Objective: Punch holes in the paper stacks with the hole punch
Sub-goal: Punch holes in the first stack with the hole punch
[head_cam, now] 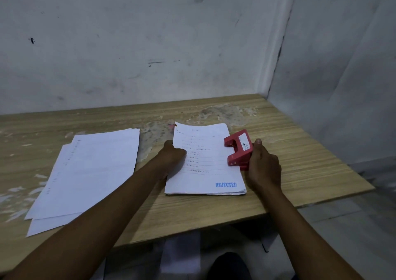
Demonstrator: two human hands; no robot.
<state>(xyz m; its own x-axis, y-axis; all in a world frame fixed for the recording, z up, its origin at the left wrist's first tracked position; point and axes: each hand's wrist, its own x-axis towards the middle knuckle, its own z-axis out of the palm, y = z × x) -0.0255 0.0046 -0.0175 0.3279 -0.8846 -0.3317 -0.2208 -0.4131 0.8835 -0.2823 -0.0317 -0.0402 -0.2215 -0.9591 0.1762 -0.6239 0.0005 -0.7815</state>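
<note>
The red hole punch sat on the right edge of the printed paper stack, near the table's right end. The right hand gripped the punch from behind; the left hand pinched the stack's left edge. A second, looser stack lay well to the left.

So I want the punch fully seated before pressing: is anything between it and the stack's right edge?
Nothing visible. The red punch, held by the right hand, already sits over the right edge of the stack. The left hand holds the stack's opposite edge, clear of the punch.
</note>
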